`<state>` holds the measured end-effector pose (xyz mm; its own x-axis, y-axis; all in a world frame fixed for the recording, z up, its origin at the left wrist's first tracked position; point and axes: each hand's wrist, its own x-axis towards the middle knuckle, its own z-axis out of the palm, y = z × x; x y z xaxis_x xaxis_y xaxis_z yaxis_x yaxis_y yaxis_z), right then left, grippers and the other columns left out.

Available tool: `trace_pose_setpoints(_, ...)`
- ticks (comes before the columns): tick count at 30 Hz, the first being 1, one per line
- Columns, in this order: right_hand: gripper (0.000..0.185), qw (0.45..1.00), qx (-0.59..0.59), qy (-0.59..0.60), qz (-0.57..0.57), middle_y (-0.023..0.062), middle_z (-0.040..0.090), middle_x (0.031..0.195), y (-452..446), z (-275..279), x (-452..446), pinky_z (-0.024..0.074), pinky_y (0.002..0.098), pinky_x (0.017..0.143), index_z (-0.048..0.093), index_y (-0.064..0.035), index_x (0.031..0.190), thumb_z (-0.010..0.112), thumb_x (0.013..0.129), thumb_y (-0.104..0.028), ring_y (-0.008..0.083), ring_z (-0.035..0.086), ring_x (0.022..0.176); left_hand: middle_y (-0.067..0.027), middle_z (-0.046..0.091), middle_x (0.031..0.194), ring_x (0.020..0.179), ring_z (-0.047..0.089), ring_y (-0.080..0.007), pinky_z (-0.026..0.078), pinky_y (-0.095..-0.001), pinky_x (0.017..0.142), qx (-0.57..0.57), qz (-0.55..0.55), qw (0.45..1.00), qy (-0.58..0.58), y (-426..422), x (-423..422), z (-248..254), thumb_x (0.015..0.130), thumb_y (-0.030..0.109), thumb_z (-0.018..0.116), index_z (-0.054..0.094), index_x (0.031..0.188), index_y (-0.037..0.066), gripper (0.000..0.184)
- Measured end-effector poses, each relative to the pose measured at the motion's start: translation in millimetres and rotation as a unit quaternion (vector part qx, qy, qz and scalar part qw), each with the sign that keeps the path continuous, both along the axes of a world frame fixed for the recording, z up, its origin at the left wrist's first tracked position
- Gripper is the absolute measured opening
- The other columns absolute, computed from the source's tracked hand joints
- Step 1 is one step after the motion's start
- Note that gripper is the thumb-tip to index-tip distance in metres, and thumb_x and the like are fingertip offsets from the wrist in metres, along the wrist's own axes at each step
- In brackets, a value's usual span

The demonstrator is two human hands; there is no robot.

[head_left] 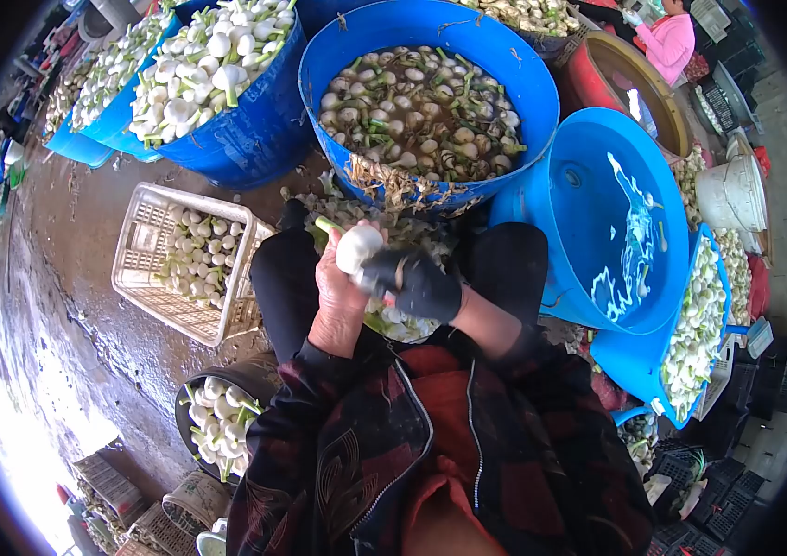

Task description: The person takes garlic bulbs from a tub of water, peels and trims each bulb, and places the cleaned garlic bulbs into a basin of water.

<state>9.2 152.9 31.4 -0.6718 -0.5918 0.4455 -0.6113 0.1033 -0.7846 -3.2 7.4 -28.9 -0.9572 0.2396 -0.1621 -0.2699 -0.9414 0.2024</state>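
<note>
Bare left hand (338, 289) is closed around a round white bulb with a green stem stub (357, 248), held over the lap; dark-gloved right hand (414, 283) is right at it, blurred, can't tell its grip. This one looks mostly clean. Whiter bulbs (219, 424) heaped in the round black bucket (262, 375); plenty of dingier ones left in the round blue plastic tub (495, 60). Black-trousered left knee (284, 278) stands between hands and rectangular white plastic crate (160, 295).

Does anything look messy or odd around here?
Ragged tan scraps cling to the near rim of the central blue tub, like spillover. Also mismatched: the right hand is gloved, the left hand bare.
</note>
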Motion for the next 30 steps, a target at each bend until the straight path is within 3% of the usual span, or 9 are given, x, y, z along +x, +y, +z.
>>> trace_pose_setpoints(4, 0.024, 0.987, 0.024, -0.096, 0.124, 0.0159, 0.063, 0.08, -6, 7, 20, 0.0479, 0.0402, 0.069, 0.061, -0.0062, 0.1, 0.059, 0.076, -0.007, 0.0321, 0.061, 0.076, -0.0178, 0.058, 0.109, 0.107, 0.052, -0.0333, 0.038, -0.0488, 0.1, 0.062, 0.024, 0.99, -0.128, -8, -4, 4, 0.096, 0.036, 0.035, 0.052, 0.11, -0.005, 0.047)
trace_pose_setpoints(8, 0.054, 0.936, 0.331, 0.055, -0.107, 0.0213, 0.061, 0.098, 26, -87, -8, 0.0473, 0.0448, 0.078, 0.049, -0.0015, 0.123, 0.064, 0.077, -0.026, 0.038, 0.06, 0.091, -0.0166, 0.059, 0.11, 0.106, 0.055, -0.0331, 0.043, -0.05, 0.093, -0.066, 0.08, 0.989, -0.101, -25, -10, 12, 0.094, 0.034, 0.041, 0.054, 0.108, -0.001, 0.039)
trace_pose_setpoints(12, 0.069, 0.959, 0.169, -0.019, -0.226, 0.0233, 0.054, 0.118, 30, -58, -15, 0.0435, 0.0388, 0.09, 0.041, 0.0014, 0.13, 0.07, 0.075, -0.029, 0.035, 0.055, 0.105, -0.0123, 0.064, 0.088, 0.078, 0.063, -0.0215, 0.053, -0.033, 0.068, -0.371, 0.094, 0.924, -0.01, -25, -12, 20, 0.088, 0.013, 0.054, 0.06, 0.094, -0.001, 0.017)
trace_pose_setpoints(17, 0.049, 0.965, -0.078, -0.135, -0.209, 0.0165, 0.063, 0.1, 22, -32, -33, 0.0452, 0.0335, 0.082, 0.056, -0.0017, 0.114, 0.072, 0.074, -0.025, 0.0263, 0.06, 0.09, -0.0016, 0.061, 0.064, 0.058, 0.055, -0.0061, 0.046, -0.0244, 0.051, -0.686, -0.088, 0.7, 0.18, 17, -7, 26, 0.078, 0.009, 0.063, 0.066, 0.08, -0.003, 0.012)
trace_pose_setpoints(21, 0.017, 0.918, -0.153, -0.218, -0.294, 0.0095, 0.065, 0.082, 71, -11, -33, 0.0467, 0.0301, 0.07, 0.066, -0.0056, 0.092, 0.065, 0.077, -0.013, 0.0184, 0.061, 0.077, -0.009, 0.064, 0.097, 0.086, 0.059, -0.0122, 0.049, -0.0259, 0.074, -0.412, -0.191, 0.879, 0.144, 29, -24, 19, 0.077, 0.022, 0.072, 0.055, 0.116, -0.003, 0.05)
trace_pose_setpoints(24, 0.009, 0.874, -0.005, 0.001, -0.486, 0.0097, 0.062, 0.087, 154, 20, -39, 0.0467, 0.036, 0.073, 0.064, -0.0039, 0.089, 0.059, 0.082, -0.008, 0.0221, 0.059, 0.08, -0.0109, 0.061, 0.109, 0.1, 0.057, -0.0169, 0.046, -0.029, 0.086, -0.433, -0.255, 0.856, 0.119, 15, -48, 20, 0.079, 0.023, 0.072, 0.05, 0.121, -0.003, 0.054)
trace_pose_setpoints(25, 0.008, 0.864, -0.144, -0.047, -0.481, 0.0119, 0.062, 0.087, 199, 9, -48, 0.0476, 0.0369, 0.071, 0.063, -0.0045, 0.088, 0.061, 0.082, -0.009, 0.0272, 0.06, 0.078, -0.0095, 0.062, 0.106, 0.098, 0.057, -0.0159, 0.046, -0.0286, 0.086, -0.45, -0.27, 0.843, 0.113, 10, -58, 16, 0.079, 0.022, 0.071, 0.053, 0.118, -0.003, 0.049)
trace_pose_setpoints(27, 0.01, 0.741, 0.219, 0.125, -0.622, 0.0136, 0.062, 0.087, 244, 29, -60, 0.0485, 0.0367, 0.069, 0.063, -0.0042, 0.087, 0.064, 0.079, -0.009, 0.0306, 0.061, 0.077, -0.0075, 0.062, 0.101, 0.093, 0.058, -0.0139, 0.046, -0.0274, 0.084, -0.484, -0.302, 0.811, 0.128, 4, -78, 4, 0.08, 0.022, 0.071, 0.057, 0.111, -0.002, 0.042)
trace_pose_setpoints(30, 0.014, 0.711, 0.327, 0.091, -0.616, 0.0142, 0.063, 0.088, 260, 30, -89, 0.0492, 0.0375, 0.068, 0.062, -0.0035, 0.087, 0.068, 0.075, -0.009, 0.0314, 0.062, 0.078, -0.0048, 0.062, 0.094, 0.087, 0.057, -0.0115, 0.047, -0.0262, 0.08, -0.525, -0.324, 0.769, 0.168, 3, -105, -19, 0.08, 0.022, 0.071, 0.061, 0.104, -0.001, 0.035)
